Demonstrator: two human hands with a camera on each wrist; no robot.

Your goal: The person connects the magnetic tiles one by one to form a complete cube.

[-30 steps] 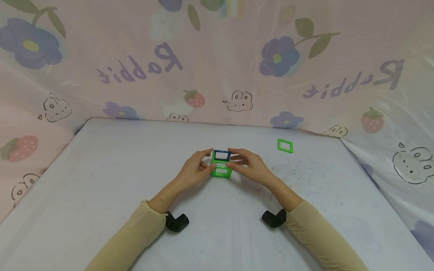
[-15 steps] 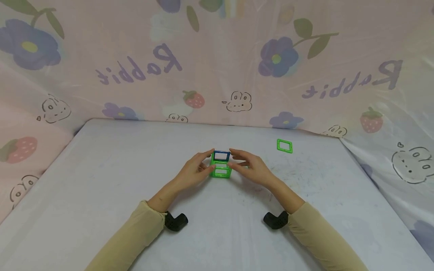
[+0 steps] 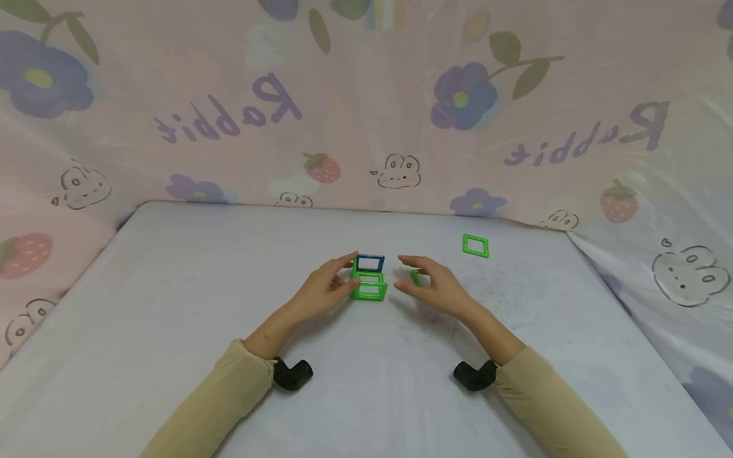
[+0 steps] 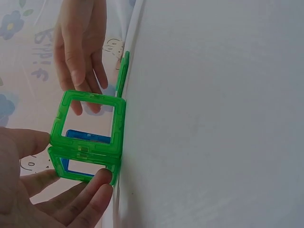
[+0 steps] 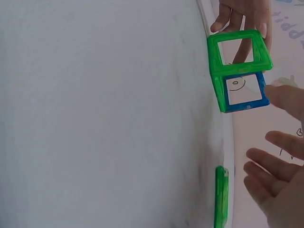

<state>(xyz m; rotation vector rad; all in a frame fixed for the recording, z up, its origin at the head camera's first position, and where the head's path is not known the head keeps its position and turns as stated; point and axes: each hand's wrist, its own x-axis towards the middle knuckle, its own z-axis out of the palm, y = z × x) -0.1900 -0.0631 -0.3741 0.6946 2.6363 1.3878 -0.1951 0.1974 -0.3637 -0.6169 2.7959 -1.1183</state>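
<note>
A small box-like build of magnetic tiles stands mid-table, with green square frames (image 3: 369,291) at its front and side and a blue square frame (image 3: 370,263) at its back. My left hand (image 3: 322,289) holds its left side, thumb at the front and index finger at the back top corner. To the right of the build, my right hand (image 3: 438,286) is apart from it, fingers spread and nothing gripped. Part of a green tile (image 3: 416,277) shows behind that hand, mostly hidden. In the right wrist view a green tile (image 5: 221,197) appears edge-on, low on the table beside the fingers.
Another green square tile (image 3: 476,245) lies flat towards the back right of the white table (image 3: 172,305). A printed cloth (image 3: 343,114) hangs round the back and sides. Black curved pieces (image 3: 293,375) sit at both sleeve cuffs.
My right hand has moved off the build to the right, and a bit of green tile now shows between its thumb and fingers. The left hand keeps its hold.
</note>
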